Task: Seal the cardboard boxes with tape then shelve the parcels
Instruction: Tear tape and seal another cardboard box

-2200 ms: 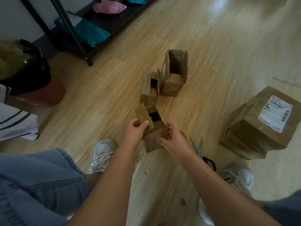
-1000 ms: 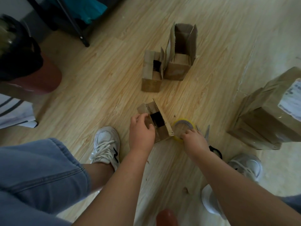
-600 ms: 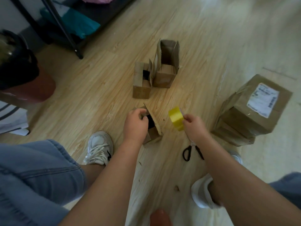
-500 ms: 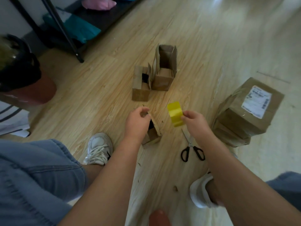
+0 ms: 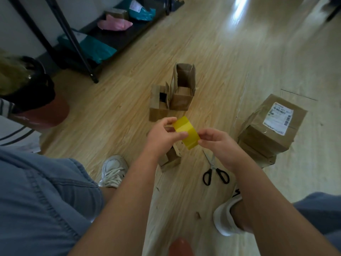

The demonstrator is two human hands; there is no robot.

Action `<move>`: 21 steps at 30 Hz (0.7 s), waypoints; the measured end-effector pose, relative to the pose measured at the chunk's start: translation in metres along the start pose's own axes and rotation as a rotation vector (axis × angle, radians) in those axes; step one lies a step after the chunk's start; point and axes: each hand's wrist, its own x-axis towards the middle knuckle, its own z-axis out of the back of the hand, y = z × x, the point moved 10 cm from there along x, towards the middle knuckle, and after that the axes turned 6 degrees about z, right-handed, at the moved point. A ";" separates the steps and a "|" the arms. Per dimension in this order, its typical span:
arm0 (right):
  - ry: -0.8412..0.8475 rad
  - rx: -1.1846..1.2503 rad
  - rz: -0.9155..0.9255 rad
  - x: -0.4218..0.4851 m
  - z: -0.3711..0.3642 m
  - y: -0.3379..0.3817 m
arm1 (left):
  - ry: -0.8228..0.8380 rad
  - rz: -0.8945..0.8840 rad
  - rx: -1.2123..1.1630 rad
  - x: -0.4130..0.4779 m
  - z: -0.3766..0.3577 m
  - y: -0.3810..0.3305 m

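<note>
A yellow tape roll (image 5: 186,132) is held up between both hands above the floor. My left hand (image 5: 162,137) pinches its left side with thumb and fingers, and my right hand (image 5: 219,145) grips its right side. Under my left hand a small open cardboard box (image 5: 170,157) stands on the floor, partly hidden by the wrist. Two more small open boxes (image 5: 173,95) stand side by side farther off, flaps up. A stack of taped parcels (image 5: 271,128) with a white label sits at the right.
Black-handled scissors (image 5: 214,170) lie on the wood floor right of the near box. A black metal shelf (image 5: 103,36) at the back left holds teal and pink mailer bags. A red-brown bin (image 5: 40,111) with a black liner stands at the left. My shoes flank the box.
My left hand has let go of the small box and come up to the tape roll. My right hand lifted the roll from the floor; both hands now hold it.
</note>
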 end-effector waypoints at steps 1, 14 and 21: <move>0.011 -0.003 -0.006 0.001 -0.001 -0.001 | -0.009 -0.014 -0.011 0.000 0.000 -0.001; 0.031 0.033 -0.010 0.008 -0.004 0.001 | -0.046 -0.019 -0.060 -0.001 0.004 0.000; 0.007 0.326 -0.010 0.009 -0.004 0.009 | 0.180 0.115 -0.090 -0.002 -0.019 0.015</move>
